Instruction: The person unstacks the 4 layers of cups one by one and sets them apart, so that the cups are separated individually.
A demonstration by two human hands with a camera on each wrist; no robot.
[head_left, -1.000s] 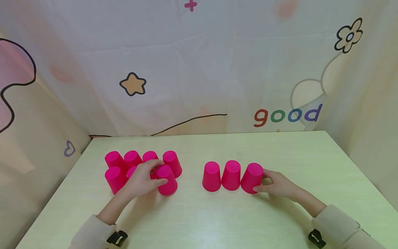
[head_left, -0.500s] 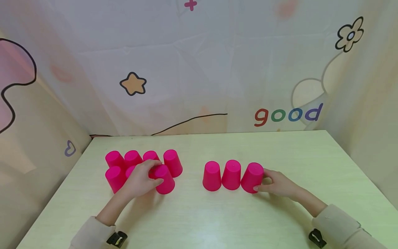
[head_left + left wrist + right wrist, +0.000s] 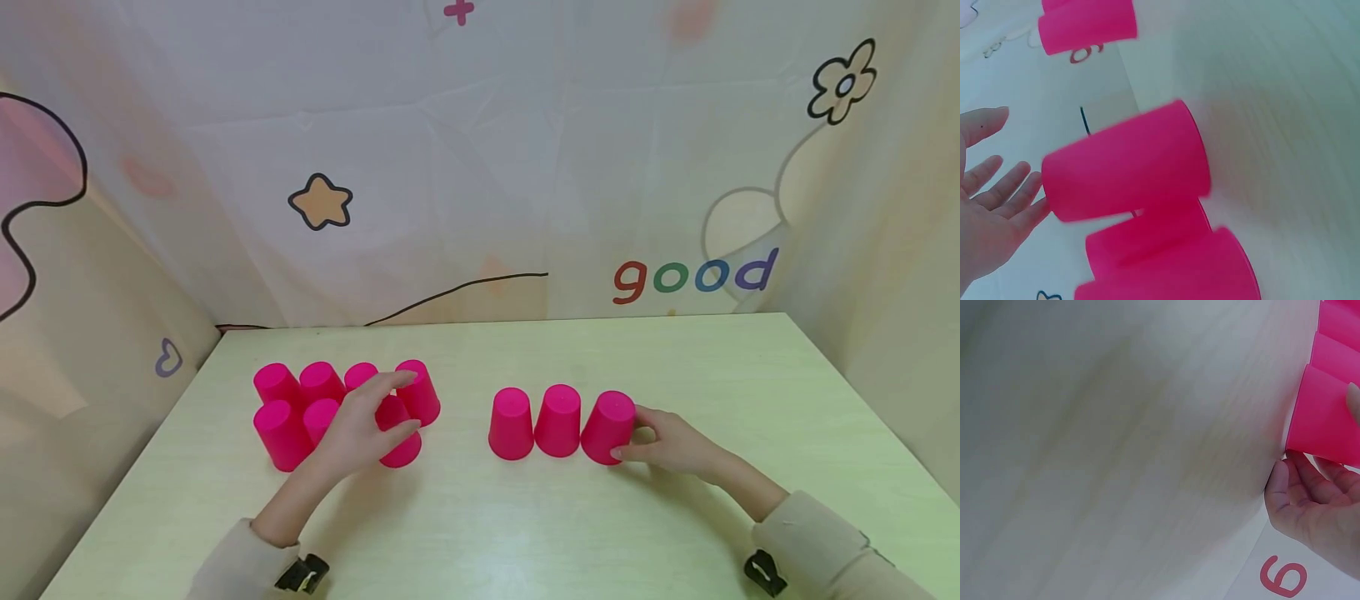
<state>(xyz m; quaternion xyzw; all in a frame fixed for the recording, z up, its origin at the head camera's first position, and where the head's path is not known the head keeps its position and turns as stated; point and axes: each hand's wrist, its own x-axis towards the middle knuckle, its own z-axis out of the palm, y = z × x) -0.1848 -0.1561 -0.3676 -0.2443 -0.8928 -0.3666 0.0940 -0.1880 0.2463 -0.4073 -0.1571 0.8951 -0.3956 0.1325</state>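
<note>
Pink cups stand upside down in a two-row cluster on the left of the table. My left hand (image 3: 367, 425) is over the right end of its front row, thumb and fingers spread apart around a front cup (image 3: 401, 452). In the left wrist view the fingers are loose and spread at the narrow end of a pink cup (image 3: 1125, 165), not wrapped round it. On the right, three more upturned cups form a row. My right hand (image 3: 671, 443) holds the rightmost cup (image 3: 607, 429) by its side, thumb in front and fingers behind. In the right wrist view, this cup (image 3: 1325, 419) is beside the fingers.
The row's left cup (image 3: 512, 425) and middle cup (image 3: 558, 422) stand close beside the held one. Behind my left hand is a back-row cup (image 3: 424, 400). A printed curtain (image 3: 480, 183) rises along the back edge of the pale table (image 3: 480, 533).
My left hand first shifts the front cup slightly left toward the cluster, then loosens, spreads its fingers and moves up and right. My right hand stays at its cup.
</note>
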